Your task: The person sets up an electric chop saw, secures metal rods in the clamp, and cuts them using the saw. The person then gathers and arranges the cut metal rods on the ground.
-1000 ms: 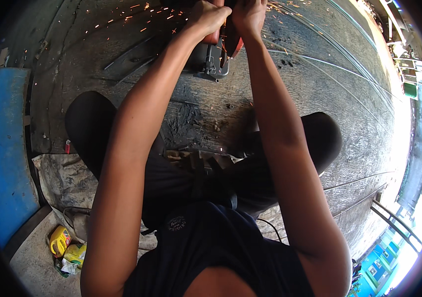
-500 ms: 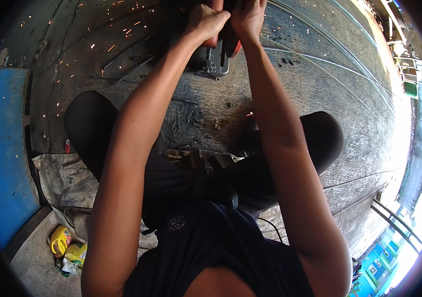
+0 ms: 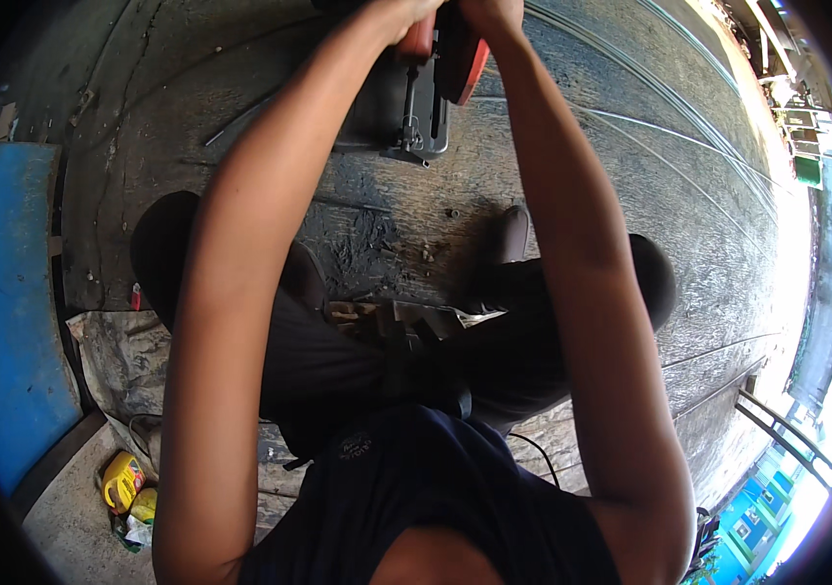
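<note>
We see one clear package: a yellow plastic jug (image 3: 121, 481) with a handle, lying on the floor at the lower left. Just beside it sits a second yellow container (image 3: 144, 504) amid crumpled wrapping (image 3: 135, 531) in white and green. A small round pale emblem (image 3: 355, 446) marks the dark shirt. We find no signs or screens.

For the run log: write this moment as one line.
left hand: on power tool | right hand: on same tool | surface: grey metal sheet | sparks: none visible | yellow jug: lower left
</note>
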The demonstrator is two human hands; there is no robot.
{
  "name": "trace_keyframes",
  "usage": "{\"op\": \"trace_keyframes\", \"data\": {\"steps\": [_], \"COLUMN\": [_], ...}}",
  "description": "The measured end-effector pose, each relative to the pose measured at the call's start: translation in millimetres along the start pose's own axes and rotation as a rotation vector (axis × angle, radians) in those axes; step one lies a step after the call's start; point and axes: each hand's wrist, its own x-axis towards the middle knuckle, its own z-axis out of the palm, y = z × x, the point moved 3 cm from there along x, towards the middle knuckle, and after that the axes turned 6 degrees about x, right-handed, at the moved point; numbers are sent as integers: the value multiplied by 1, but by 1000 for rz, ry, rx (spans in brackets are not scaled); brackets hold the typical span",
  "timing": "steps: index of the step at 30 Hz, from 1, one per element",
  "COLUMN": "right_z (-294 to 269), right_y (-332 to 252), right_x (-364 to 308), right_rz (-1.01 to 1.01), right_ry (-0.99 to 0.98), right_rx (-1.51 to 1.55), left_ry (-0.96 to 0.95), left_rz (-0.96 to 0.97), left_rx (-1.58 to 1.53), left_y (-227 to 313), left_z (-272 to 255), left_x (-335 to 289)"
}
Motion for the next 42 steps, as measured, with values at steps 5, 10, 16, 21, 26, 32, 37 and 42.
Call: {"op": "trace_keyframes", "data": {"steps": [5, 10, 16, 21, 26, 32, 37, 42], "right_z": [20, 17, 5, 9, -9, -12, -25, -4], "right_y": [-3, 3, 8, -50, -33, -57, 23, -69], "right_x": [67, 106, 106, 55, 18, 42, 78, 65], "right_rz": [243, 288, 344, 432, 76, 381, 169, 451], "right_ry": [-102, -236, -241, -264, -172, -354, -270, -516], "right_rx": [-64, -92, -84, -19, -21, -112, -237, -93], "left_ry": [-30, 116, 175, 217, 281, 212, 220, 312], "left_rz": [139, 193, 321, 280, 241, 195, 448, 672], "left_rx": [108, 205, 395, 442, 362, 392, 427, 345], "left_y": [47, 54, 77, 46, 60, 62, 110, 20], "left_z": [-44, -44, -48, -65, -47, -64, -42, -127], "left_x": [45, 44, 19, 21, 24, 43, 4, -40]}}
